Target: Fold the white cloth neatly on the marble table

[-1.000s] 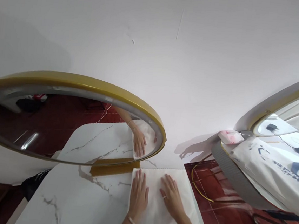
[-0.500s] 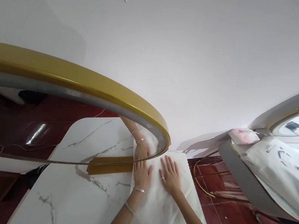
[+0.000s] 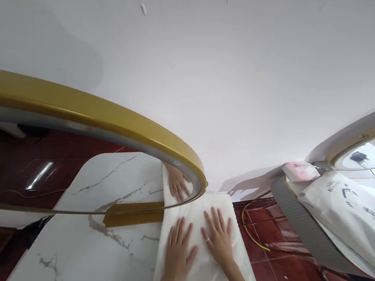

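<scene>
A white cloth (image 3: 208,273) is spread over the right end of a white marble-patterned table (image 3: 113,257). Flat on the cloth, near its left edge, lies my left hand (image 3: 178,254), fingers stretched forward and a bracelet at the wrist. To its right my right hand (image 3: 218,238) also presses on the cloth, fingers spread, a ring on one finger. Neither hand grips anything. The rim of a gold-framed mirror (image 3: 143,120) curves just beyond my left hand, and part of a hand shows reflected in its glass.
The mirror's gold base (image 3: 134,215) stands on the table. A white wall (image 3: 212,85) rises behind. At the right, another table (image 3: 295,212) holds a tissue pack (image 3: 300,171), a white printed bag (image 3: 350,204) and a second mirror (image 3: 348,151). A yellow cable (image 3: 248,230) hangs above the red floor.
My left hand has drawn back toward me, away from the mirror's rim. My right hand has shifted slightly nearer and to the right. The camera view has moved a little.
</scene>
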Demonstrator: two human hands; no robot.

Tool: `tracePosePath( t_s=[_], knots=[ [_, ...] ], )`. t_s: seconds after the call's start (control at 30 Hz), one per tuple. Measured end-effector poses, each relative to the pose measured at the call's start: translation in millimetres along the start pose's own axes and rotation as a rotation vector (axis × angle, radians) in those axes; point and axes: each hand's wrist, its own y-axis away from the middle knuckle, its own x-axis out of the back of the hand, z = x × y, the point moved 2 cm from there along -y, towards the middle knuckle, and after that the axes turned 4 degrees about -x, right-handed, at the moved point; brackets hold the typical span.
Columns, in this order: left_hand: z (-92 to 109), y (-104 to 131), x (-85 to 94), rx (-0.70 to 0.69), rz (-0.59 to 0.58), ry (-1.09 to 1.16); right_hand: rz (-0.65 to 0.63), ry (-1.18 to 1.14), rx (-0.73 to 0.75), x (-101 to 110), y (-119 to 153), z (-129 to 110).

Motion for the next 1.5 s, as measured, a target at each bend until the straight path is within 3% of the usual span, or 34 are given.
tracePosePath(
  t_s=[0.07, 0.13, 0.37, 0.47, 0.57, 0.77, 0.87, 0.97, 1.17, 1.27, 1.37, 1.5],
  knots=[
    [2.4, 12.4, 2.7, -0.006, -0.01, -0.006, 0.011, 0.008, -0.001, 2.4, 15.2, 2.8],
    [1.9, 9.4, 1.2, 0.004, -0.001, -0.003, 0.027, 0.02, -0.021, 1.1, 10.0, 6.1],
    [-15.2, -60.7, -24.2, 0.079, 0.058, 0.025, -0.083, 0.07, -0.089, -15.9, -85.0, 18.0],
    [-19.7, -73.4, -26.6, 0.093, 0.052, 0.041, -0.097, 0.075, -0.095, -15.5, -96.6, 21.1],
    [-13.7, -52.6, -14.0, 0.072, 0.052, 0.058, -0.083, 0.071, -0.081, -6.3, -67.5, 22.3],
    [18.4, 57.2, 12.1, -0.015, -0.003, 0.011, 0.008, 0.072, 0.019, 26.2, 73.4, 12.5],
    [28.0, 88.9, 12.7, -0.019, 0.034, -0.015, -0.022, 0.116, 0.089, 35.4, 114.8, 5.7],
    [26.4, 75.5, 9.8, 0.001, 0.016, -0.003, -0.047, 0.125, 0.1, 35.7, 99.2, 7.7],
    [5.3, -23.3, -10.8, 0.062, 0.039, 0.049, -0.131, 0.132, 0.04, 20.8, -12.5, 31.4],
    [1.3, -50.0, -23.1, 0.088, 0.012, 0.05, -0.16, 0.141, -0.006, 17.3, -36.8, 40.8],
    [8.4, -41.9, -22.1, 0.076, 0.007, 0.046, -0.155, 0.135, -0.024, 22.9, -18.3, 43.7],
    [30.4, 8.6, -1.0, -0.024, 0.014, 0.063, -0.111, 0.133, 0.005, 40.4, 54.4, 35.9]
  ],
)
